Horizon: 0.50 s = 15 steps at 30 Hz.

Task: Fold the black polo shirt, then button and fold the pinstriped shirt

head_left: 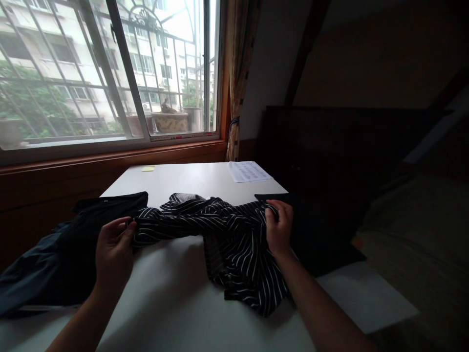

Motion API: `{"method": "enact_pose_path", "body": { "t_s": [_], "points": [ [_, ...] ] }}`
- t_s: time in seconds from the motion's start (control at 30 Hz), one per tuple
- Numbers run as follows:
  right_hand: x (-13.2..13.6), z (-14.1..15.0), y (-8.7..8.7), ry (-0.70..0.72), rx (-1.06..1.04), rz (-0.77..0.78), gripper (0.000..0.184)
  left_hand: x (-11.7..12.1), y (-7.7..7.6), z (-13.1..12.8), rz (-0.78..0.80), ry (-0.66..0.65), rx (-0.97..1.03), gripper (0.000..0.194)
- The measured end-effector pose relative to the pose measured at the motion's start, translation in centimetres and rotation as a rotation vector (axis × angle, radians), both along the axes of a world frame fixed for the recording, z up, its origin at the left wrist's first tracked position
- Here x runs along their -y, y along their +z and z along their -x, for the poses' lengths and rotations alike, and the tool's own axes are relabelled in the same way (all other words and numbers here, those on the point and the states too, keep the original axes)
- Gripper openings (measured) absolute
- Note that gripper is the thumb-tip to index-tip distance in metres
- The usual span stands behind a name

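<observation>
A black garment with thin white stripes (242, 244), perhaps a shirt, stretches crumpled between my two hands above the white table (172, 293). At its left end my left hand (116, 244) pinches the cloth between thumb and fingers. My right hand (280, 225) grips the opposite end, its fingers curled round the fabric. From the right half a bunched part hangs down toward me and meets the tabletop. The garment's exact kind is hard to make out in its folds.
Dark folded clothes (84, 249) lie at the left, with a dark blue piece at the edge. More dark cloth (322, 244) lies at the right. Printed sheets (249, 172) and a yellow note (148, 168) rest at the far end, below a barred window (164, 73).
</observation>
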State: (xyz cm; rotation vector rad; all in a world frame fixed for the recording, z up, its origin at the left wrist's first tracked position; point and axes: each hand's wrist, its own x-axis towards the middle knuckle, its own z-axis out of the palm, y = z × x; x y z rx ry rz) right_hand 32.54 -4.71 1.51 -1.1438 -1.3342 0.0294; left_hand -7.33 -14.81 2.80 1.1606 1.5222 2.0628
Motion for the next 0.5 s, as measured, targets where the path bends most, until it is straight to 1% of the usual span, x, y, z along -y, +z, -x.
{"method": "enact_pose_path", "body": {
  "t_s": [0.07,0.1,0.17,0.2,0.27,0.3,0.4,0.5],
  "points": [
    [1.5,2.0,0.4,0.165,0.217,-0.006,0.028,0.2,0.3,-0.5,-0.048,-0.012,0.072,0.038],
    [2.0,3.0,0.4,0.267,0.319,0.018,0.033,0.4,0.4,-0.8,-0.063,-0.035,0.102,0.037],
    [2.6,4.7,-0.3,0.446,0.503,0.096,0.051,0.8,0.6,-1.5,-0.081,-0.09,0.117,0.036],
    [2.7,5.3,-0.9,0.499,0.573,0.14,0.063,1.1,0.6,-1.8,-0.084,-0.119,0.115,0.035],
    [2.5,6.1,-2.0,0.542,0.668,0.232,0.081,1.6,0.7,-2.3,-0.08,-0.172,0.101,0.036],
    [2.3,6.3,-2.5,0.543,0.692,0.271,0.084,1.9,0.6,-2.6,-0.081,-0.198,0.092,0.036],
    [2.1,6.3,-3.2,0.519,0.707,0.349,0.081,2.9,0.5,-3.6,-0.108,-0.308,0.059,0.037],
    [2.4,6.2,-2.9,0.488,0.701,0.409,0.074,3.6,-0.2,-4.7,-0.125,-0.421,-0.016,0.035]
  ]
}}
